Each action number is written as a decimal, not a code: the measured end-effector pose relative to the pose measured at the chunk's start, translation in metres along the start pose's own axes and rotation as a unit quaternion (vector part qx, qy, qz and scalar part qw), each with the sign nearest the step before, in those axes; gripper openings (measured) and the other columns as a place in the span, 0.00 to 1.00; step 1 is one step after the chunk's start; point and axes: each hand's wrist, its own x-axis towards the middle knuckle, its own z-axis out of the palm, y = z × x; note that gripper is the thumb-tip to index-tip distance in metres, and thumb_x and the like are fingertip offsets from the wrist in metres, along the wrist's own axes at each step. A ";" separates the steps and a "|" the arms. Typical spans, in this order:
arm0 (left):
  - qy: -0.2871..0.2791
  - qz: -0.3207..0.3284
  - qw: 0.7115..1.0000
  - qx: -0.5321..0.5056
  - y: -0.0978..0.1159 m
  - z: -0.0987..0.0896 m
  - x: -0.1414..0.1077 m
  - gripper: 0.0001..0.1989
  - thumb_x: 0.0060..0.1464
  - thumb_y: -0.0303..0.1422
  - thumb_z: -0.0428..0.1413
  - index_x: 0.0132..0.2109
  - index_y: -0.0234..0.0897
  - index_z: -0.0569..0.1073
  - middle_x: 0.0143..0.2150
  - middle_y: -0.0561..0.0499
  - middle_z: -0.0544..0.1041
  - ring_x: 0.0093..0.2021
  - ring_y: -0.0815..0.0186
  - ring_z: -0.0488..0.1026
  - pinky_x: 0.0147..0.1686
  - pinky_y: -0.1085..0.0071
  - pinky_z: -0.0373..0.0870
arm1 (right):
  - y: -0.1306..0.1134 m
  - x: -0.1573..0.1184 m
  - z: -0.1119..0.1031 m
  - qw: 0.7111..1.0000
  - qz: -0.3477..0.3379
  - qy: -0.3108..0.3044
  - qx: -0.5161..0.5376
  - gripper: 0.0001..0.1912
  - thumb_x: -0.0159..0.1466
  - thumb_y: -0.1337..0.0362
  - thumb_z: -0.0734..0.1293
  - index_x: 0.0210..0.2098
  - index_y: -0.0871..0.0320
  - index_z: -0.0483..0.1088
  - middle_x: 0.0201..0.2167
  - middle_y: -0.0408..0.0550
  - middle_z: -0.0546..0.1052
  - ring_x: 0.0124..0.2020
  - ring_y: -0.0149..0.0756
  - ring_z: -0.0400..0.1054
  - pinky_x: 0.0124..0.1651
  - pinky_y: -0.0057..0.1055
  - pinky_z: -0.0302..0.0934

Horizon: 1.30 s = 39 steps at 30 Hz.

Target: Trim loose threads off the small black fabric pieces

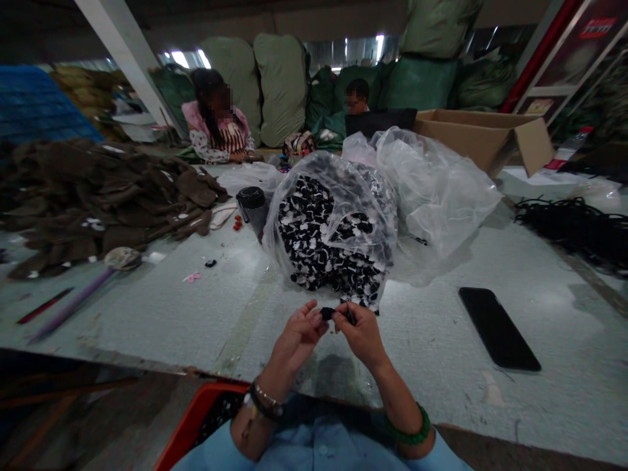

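Both hands meet above the table's front edge. A small black piece, seemingly fabric, is pinched between the fingertips of my left hand and my right hand. My right hand also has a thin dark tool in its fingers; its kind is too small to make out. Just beyond the hands, a clear plastic bag lies on its side with its mouth towards me. Many small black-and-white pieces fill it, and some spill onto the table near my right hand.
Brown garments are heaped at left, near a purple-handled stick. A dark tumbler stands beside the bag. A black phone, black cords and a cardboard box are at right. An orange bin is below. Two people sit opposite.
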 end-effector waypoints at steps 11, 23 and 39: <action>0.032 0.139 0.967 0.212 0.011 0.009 -0.007 0.15 0.37 0.28 0.58 0.34 0.36 0.63 0.26 0.55 0.69 0.27 0.71 0.67 0.29 0.75 0.64 | -0.006 -0.003 0.003 0.999 -0.010 0.001 -0.040 0.07 0.51 0.68 0.59 0.18 0.61 0.63 0.13 0.38 0.62 0.16 0.24 0.54 0.19 0.21 0.49; 0.066 0.294 0.813 0.498 0.011 0.012 -0.013 0.08 0.42 0.26 0.52 0.34 0.39 0.71 0.29 0.53 0.72 0.31 0.67 0.68 0.35 0.71 0.63 | -0.001 -0.004 0.008 0.994 -0.027 0.046 -0.093 0.07 0.51 0.68 0.59 0.17 0.59 0.61 0.13 0.37 0.59 0.16 0.24 0.52 0.20 0.21 0.47; 0.051 0.136 0.970 0.196 0.013 0.003 -0.012 0.19 0.38 0.25 0.57 0.39 0.37 0.60 0.25 0.55 0.73 0.28 0.69 0.70 0.34 0.71 0.63 | -0.007 -0.008 0.006 0.968 -0.118 0.021 -0.221 0.05 0.51 0.70 0.58 0.21 0.60 0.63 0.17 0.41 0.64 0.20 0.27 0.58 0.25 0.22 0.50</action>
